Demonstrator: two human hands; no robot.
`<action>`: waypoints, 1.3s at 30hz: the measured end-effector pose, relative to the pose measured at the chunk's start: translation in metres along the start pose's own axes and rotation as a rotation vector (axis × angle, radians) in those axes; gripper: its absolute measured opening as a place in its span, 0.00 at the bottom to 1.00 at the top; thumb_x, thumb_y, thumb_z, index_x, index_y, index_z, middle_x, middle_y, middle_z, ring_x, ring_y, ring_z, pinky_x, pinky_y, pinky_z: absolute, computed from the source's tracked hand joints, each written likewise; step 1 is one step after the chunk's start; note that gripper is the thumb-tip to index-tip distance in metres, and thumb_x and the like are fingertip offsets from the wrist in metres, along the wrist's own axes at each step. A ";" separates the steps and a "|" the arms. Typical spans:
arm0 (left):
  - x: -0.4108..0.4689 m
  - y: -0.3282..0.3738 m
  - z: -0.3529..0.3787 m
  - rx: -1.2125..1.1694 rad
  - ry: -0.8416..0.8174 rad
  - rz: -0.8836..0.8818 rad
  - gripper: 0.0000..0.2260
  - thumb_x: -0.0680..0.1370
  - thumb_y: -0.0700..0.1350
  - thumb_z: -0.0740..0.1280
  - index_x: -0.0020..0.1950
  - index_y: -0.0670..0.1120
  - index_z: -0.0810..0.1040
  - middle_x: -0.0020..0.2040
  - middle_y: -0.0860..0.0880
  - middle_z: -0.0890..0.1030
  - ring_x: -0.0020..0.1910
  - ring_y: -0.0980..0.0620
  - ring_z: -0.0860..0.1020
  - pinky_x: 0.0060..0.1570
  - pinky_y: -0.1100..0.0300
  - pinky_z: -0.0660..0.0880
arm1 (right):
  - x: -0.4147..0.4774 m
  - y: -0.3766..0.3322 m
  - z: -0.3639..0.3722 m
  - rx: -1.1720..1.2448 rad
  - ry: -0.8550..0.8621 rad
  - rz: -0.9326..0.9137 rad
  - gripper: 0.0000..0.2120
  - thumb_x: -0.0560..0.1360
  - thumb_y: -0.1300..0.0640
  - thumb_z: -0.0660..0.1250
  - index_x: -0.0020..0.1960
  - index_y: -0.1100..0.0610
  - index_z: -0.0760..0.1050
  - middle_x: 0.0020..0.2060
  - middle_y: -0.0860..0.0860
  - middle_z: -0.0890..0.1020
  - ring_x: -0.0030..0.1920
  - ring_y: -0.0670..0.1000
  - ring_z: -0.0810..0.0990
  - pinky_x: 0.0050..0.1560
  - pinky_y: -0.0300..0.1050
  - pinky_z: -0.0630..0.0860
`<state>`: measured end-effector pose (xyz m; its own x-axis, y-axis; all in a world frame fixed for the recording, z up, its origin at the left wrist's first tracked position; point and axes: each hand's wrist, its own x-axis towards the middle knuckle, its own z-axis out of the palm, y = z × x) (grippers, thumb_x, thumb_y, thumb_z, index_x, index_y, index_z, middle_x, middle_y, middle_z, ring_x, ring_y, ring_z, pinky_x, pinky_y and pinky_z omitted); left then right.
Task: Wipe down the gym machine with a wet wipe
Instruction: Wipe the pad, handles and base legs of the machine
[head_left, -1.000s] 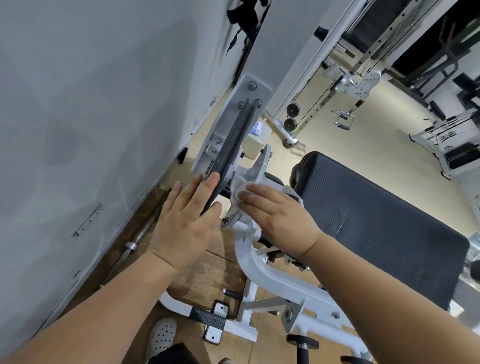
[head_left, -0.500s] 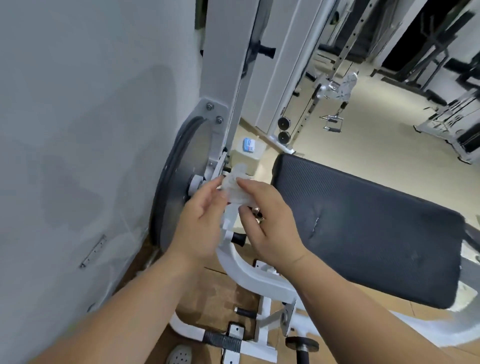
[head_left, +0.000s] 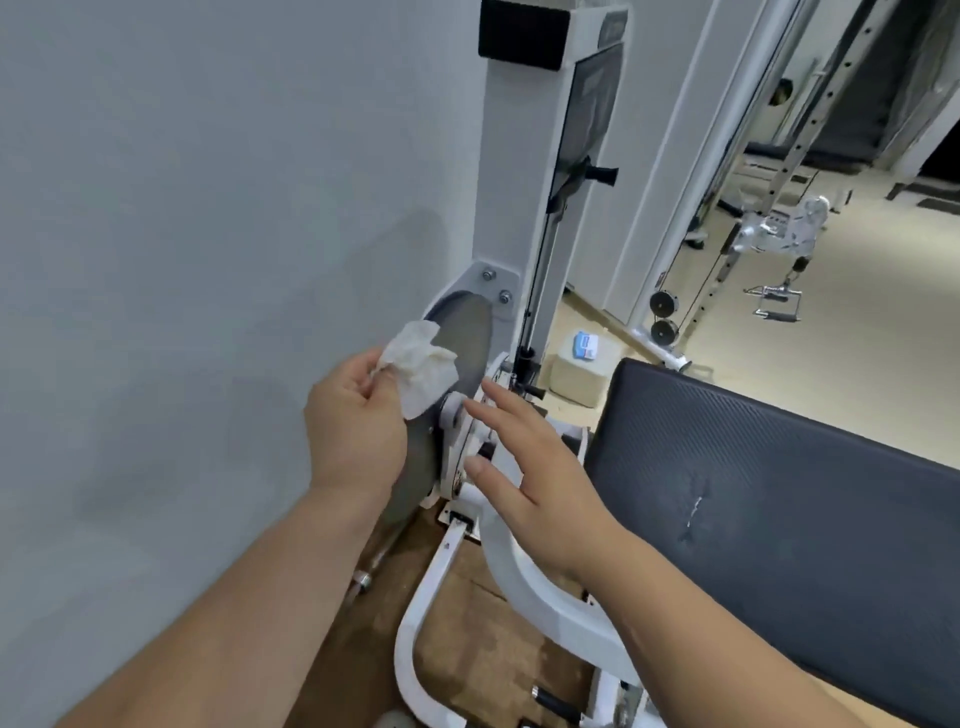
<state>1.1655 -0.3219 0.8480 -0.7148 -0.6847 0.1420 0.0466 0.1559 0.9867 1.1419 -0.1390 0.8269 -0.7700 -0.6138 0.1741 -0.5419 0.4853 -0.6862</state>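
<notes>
A crumpled white wet wipe (head_left: 422, 367) is pinched in my left hand (head_left: 353, 426), held against the grey round pulley disc (head_left: 457, 358) of the white gym machine (head_left: 519, 561). My right hand (head_left: 524, 467) hovers with its fingers spread over the white hub and frame just right of the disc, holding nothing. The machine's black padded seat (head_left: 779, 499) lies to the right. Its white upright column (head_left: 514, 171) rises behind the disc.
A grey wall (head_left: 208, 260) stands close on the left. A pack of wipes (head_left: 586, 345) rests on a beige block (head_left: 576, 379) behind the machine. A cable machine with pulleys (head_left: 664, 317) and handles stands at the back right. Brown mat flooring lies under the frame.
The wipe passed from both hands into my left hand alone, which moved left onto the disc. My right hand let go and opened. The view tilted up.
</notes>
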 end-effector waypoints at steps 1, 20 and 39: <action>0.018 -0.005 -0.007 0.012 0.056 0.005 0.12 0.82 0.40 0.64 0.55 0.51 0.86 0.48 0.55 0.87 0.50 0.52 0.84 0.52 0.54 0.81 | 0.010 0.000 0.000 -0.021 -0.021 0.015 0.25 0.84 0.40 0.59 0.80 0.41 0.62 0.81 0.34 0.54 0.80 0.37 0.50 0.77 0.42 0.53; 0.172 -0.149 0.038 -0.130 -0.721 -0.178 0.21 0.80 0.55 0.59 0.72 0.55 0.77 0.70 0.52 0.79 0.69 0.56 0.76 0.73 0.49 0.70 | 0.201 -0.008 0.054 -0.146 0.122 0.438 0.36 0.79 0.51 0.68 0.83 0.47 0.55 0.82 0.39 0.47 0.81 0.40 0.46 0.78 0.38 0.53; 0.188 -0.148 0.031 -0.265 -1.101 -0.136 0.35 0.78 0.73 0.48 0.82 0.62 0.49 0.81 0.68 0.53 0.79 0.69 0.51 0.81 0.58 0.49 | 0.199 -0.015 0.063 -0.112 0.197 0.502 0.37 0.75 0.51 0.65 0.82 0.42 0.56 0.80 0.34 0.52 0.79 0.33 0.48 0.67 0.18 0.49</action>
<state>1.0023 -0.4519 0.7267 -0.9431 0.3322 0.0144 -0.0259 -0.1166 0.9928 1.0178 -0.3076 0.8278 -0.9858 -0.1666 -0.0188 -0.1159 0.7581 -0.6417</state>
